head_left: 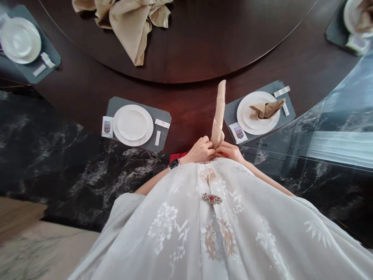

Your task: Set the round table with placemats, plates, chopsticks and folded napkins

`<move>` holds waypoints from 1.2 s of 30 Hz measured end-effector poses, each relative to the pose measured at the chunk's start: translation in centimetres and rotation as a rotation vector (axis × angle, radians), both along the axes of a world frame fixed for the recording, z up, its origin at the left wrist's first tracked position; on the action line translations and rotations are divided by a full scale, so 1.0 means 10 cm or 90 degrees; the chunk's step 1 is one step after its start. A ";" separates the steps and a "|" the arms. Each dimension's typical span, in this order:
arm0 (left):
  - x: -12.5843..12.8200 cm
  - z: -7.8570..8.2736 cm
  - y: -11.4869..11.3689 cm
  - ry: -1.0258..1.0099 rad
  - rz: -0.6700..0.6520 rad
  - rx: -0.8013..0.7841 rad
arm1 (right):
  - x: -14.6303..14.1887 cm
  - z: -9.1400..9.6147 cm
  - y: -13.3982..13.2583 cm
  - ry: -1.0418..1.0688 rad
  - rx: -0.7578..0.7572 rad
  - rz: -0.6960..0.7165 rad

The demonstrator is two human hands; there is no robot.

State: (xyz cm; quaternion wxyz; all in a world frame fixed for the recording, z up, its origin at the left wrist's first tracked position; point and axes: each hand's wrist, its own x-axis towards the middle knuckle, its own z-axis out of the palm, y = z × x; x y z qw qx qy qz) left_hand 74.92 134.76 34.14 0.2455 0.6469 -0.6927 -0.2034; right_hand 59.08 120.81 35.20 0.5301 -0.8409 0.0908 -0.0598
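Note:
A beige cloth napkin (219, 112), rolled into a narrow spiral, points away from me over the table's near edge. My left hand (200, 149) has its fingers closed around the lower end of the roll. From the other side, my right hand (230, 151) pinches that same end, its fingertips close to the left ones. The bottom tip of the napkin is hidden between the fingers. To the right, a folded napkin (268, 109) rests on a white plate (244, 123). A stack of white plates (132, 122) on the left has no napkin on it.
A heap of beige napkins (128, 27) lies on the raised turntable (204, 46). Grey placemats (163, 140) carry small wrapped packets (107, 126). Another place setting (21, 41) is at far left, and a partly cut-off plate (351, 17) at far right.

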 end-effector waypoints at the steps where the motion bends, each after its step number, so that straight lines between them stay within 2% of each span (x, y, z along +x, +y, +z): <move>1: 0.00 0.01 0.01 0.012 -0.010 -0.009 | 0.00 0.01 0.00 -0.001 0.001 0.004; 5: 0.03 0.03 0.03 0.071 -0.058 -0.014 | -0.01 0.07 -0.03 -0.002 0.002 0.025; 8: 0.02 0.03 0.02 0.093 -0.061 -0.015 | -0.02 0.11 -0.06 0.005 -0.039 0.051; 12: -0.02 0.01 0.01 0.047 -0.045 0.000 | -0.04 0.11 -0.08 0.011 -0.123 0.095; 17: -0.05 -0.02 -0.05 0.013 -0.052 0.021 | -0.04 0.09 -0.06 0.001 -0.181 0.094; 24: -0.06 -0.06 -0.01 0.051 -0.044 0.033 | -0.06 0.20 -0.13 0.013 -0.182 0.146; 28: -0.07 -0.09 0.02 0.086 -0.043 0.048 | -0.07 0.16 -0.14 0.006 -0.187 0.182; 31: -0.07 -0.09 0.00 0.080 -0.048 0.056 | -0.08 0.08 -0.11 -0.010 -0.180 0.165; 34: -0.05 -0.08 -0.01 0.071 -0.054 0.061 | -0.13 0.02 -0.06 -0.021 -0.134 0.138; 36: -0.02 -0.05 -0.01 0.081 -0.075 0.041 | -0.19 -0.02 0.00 -0.004 -0.067 0.061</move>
